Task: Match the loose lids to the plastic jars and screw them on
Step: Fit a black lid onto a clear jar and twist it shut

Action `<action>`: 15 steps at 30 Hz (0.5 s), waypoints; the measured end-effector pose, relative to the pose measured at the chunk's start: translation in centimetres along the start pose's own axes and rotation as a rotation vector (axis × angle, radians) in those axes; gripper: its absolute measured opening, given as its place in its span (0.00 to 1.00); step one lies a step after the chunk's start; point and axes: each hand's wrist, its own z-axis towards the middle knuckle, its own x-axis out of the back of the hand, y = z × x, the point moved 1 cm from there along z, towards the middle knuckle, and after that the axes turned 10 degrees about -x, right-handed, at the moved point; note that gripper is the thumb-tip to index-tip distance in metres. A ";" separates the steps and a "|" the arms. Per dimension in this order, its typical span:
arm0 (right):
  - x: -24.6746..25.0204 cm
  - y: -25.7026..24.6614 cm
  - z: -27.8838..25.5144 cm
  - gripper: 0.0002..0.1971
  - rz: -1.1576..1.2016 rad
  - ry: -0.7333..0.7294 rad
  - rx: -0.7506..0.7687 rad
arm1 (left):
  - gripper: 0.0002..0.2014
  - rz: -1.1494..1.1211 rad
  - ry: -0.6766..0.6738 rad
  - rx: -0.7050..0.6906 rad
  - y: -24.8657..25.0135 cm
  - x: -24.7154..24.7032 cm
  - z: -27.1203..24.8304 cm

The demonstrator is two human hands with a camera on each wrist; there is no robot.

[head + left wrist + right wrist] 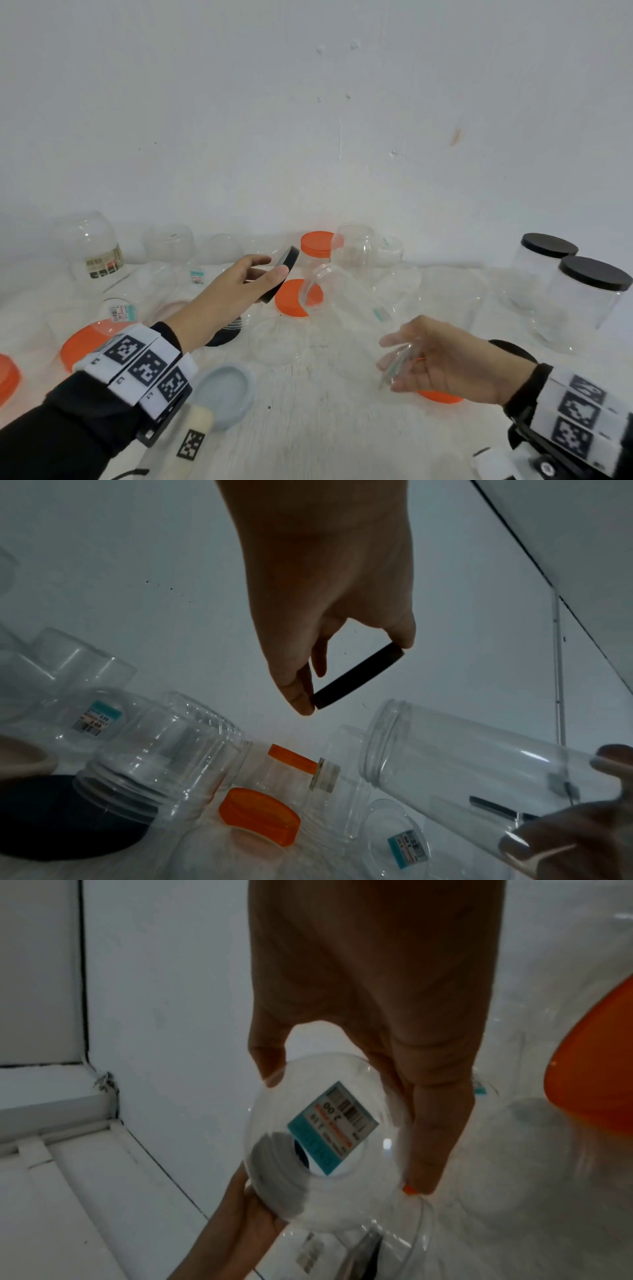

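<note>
The left hand (236, 291), near the centre of the head view, had its grip closed on a flat round black plastic lid (281, 274), thumb and fingertips pinching opposite points of the smooth rim so that its open underside stayed free. The right hand (445, 363), at lower right, wrapped its grip round the base end of a tall clear plastic jar (342, 301), fingers curled on the slick cylindrical wall. The jar lay tilted, its threaded mouth (383, 739) pointing up and left toward the lid, just beside it but not touching; that angle probably served to present the threads for a trial fit. A teal price sticker (334, 1126) showed through the transparent base. Around them the white worktop (325, 428) carried more clear jars, some inverted, a loose orange lid (291, 298) lying flat behind the jar's mouth, and a pale grey lid (226, 394) at lower left. At far right stood two clear jars already capped in black (596, 274).
</note>
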 end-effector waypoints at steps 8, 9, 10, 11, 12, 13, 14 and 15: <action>-3.1 2.3 2.4 0.39 -0.411 0.001 -0.035 | 0.39 -0.014 -0.022 -0.023 1.0 -0.2 -0.8; -3.4 2.4 2.8 0.40 -0.480 0.027 -0.011 | 0.38 -0.020 -0.026 -0.028 1.1 -0.3 -0.9; -3.7 2.5 3.2 0.40 -0.559 0.062 0.012 | 0.38 -0.023 -0.032 -0.033 1.3 -0.4 -1.0; -3.9 2.6 3.6 0.41 -0.634 0.091 0.030 | 0.39 -0.022 -0.039 -0.038 1.5 -0.4 -1.2; -4.2 2.7 4.0 0.41 -0.694 0.108 0.039 | 0.40 -0.019 -0.044 -0.043 1.7 -0.5 -1.3; -4.4 2.7 4.3 0.41 -0.742 0.112 0.042 | 0.41 -0.019 -0.047 -0.049 1.8 -0.6 -1.4; -4.6 2.8 4.7 0.42 -0.783 0.111 0.042 | 0.41 -0.022 -0.049 -0.054 2.0 -0.6 -1.6; -4.8 2.9 5.0 0.43 -0.821 0.110 0.046 | 0.42 -0.026 -0.052 -0.059 2.1 -0.7 -1.7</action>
